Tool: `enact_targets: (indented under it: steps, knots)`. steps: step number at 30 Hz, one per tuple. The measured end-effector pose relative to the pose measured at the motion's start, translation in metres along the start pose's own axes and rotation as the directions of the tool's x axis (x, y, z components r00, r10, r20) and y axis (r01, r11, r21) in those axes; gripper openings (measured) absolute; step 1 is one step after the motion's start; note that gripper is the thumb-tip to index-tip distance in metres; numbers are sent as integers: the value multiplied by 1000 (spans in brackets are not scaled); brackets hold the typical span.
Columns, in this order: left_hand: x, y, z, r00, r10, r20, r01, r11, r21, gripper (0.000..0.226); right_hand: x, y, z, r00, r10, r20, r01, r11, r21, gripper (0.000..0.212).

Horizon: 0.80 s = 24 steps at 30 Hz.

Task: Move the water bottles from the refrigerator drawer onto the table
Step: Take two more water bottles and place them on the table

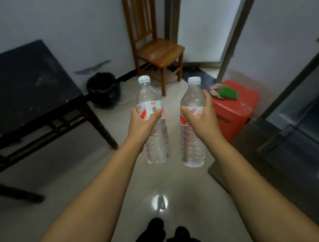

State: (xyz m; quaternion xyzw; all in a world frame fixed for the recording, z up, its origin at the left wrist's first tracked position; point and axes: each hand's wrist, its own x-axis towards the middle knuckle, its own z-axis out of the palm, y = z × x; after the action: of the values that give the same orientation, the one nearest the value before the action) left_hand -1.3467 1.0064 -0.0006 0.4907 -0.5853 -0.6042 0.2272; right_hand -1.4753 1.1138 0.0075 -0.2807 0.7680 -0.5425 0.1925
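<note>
Clear plastic water bottles, left one (pixel 153 119) and right one (pixel 192 123), white caps, red labels, water inside, gripped upright in left hand (pixel 142 122) and right hand (pixel 201 116), beside dark tabletop (pixel 21 84).

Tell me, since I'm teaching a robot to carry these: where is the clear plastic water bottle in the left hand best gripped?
Grip the clear plastic water bottle around its red-and-white label band, from the side; it is upright, and the left hand wraps it there.

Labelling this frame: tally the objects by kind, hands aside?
Clear plastic water bottles with white caps: 2
Dark wooden table: 1
Brown wooden chair: 1
Black bin: 1
Red plastic stool: 1
Total: 6
</note>
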Motion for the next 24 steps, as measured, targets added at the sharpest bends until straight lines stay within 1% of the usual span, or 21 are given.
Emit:
enact_targets:
  steps: [2,5,8,11,13,17,21,24]
  knots:
    - [-6,-8,-18,994,13,-108,-14,1000,-10,65,2,-1,21,995,-23,96,25,999,-27,76]
    - [-20,-23,-47,963,5,-269,-10,1000,-16,66,-3,-8,59,975,-61,214,69,997,-33,76]
    - [-31,-37,-78,921,-25,-389,8,999,-44,61,-13,-19,95,944,-84,318,93,996,-13,77]
    - [-40,-49,-119,875,-55,-482,23,997,-71,61,-25,-32,136,904,-128,408,143,990,-8,75]
    - [-43,-54,-142,851,-74,-520,29,995,-95,61,-32,-39,160,887,-135,441,154,988,-8,76]
    - [-42,-65,-208,799,-99,-593,21,990,-137,53,-50,-60,228,842,-164,514,186,983,9,75]
    - [-33,-73,-281,786,-113,-608,15,986,-164,60,-66,-86,301,809,-187,557,196,980,43,74]
    - [-25,-76,-327,785,-130,-605,28,984,-174,65,-75,-107,346,804,-201,560,209,977,50,73]
